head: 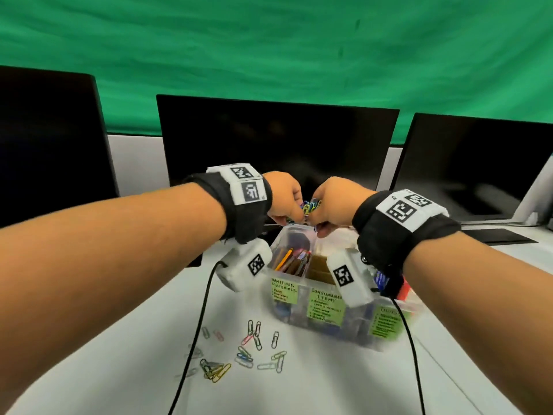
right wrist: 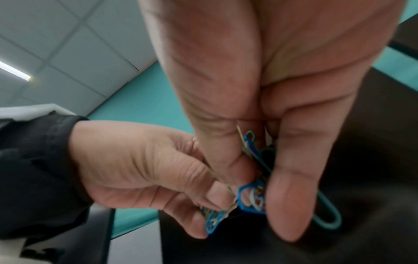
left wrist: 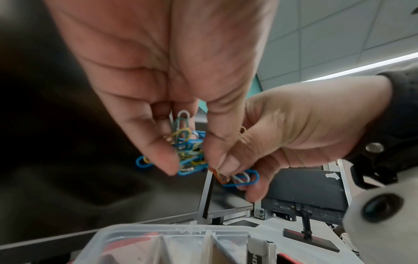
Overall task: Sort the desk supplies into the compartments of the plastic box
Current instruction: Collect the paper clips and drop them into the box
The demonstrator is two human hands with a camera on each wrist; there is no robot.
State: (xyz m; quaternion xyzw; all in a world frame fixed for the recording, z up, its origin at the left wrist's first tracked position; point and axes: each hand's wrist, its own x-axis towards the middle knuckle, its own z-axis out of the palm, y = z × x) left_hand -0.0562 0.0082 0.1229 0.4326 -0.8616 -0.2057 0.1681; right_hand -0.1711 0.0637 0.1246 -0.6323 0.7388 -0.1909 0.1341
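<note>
Both hands meet above the far end of the clear plastic box (head: pixel 357 335). My left hand (head: pixel 287 211) and my right hand (head: pixel 323 217) pinch one tangle of coloured paper clips (head: pixel 309 206) between them. In the left wrist view, my left hand (left wrist: pixel 194 164) holds the bundle of paper clips (left wrist: pixel 187 148) between thumb and fingers over the box rim (left wrist: pixel 158 230). In the right wrist view, my right hand (right wrist: pixel 257 192) pinches blue and teal paper clips (right wrist: pixel 253 198). Several loose paper clips (head: pixel 239 351) lie on the desk in front of the box.
Pencils and pens (head: pixel 288 260) fill the box's left compartment, and green labels (head: pixel 284 290) mark its front. Three dark monitors (head: pixel 278 139) stand behind the box. Black cables (head: pixel 203 310) trail from both wrist cameras across the white desk.
</note>
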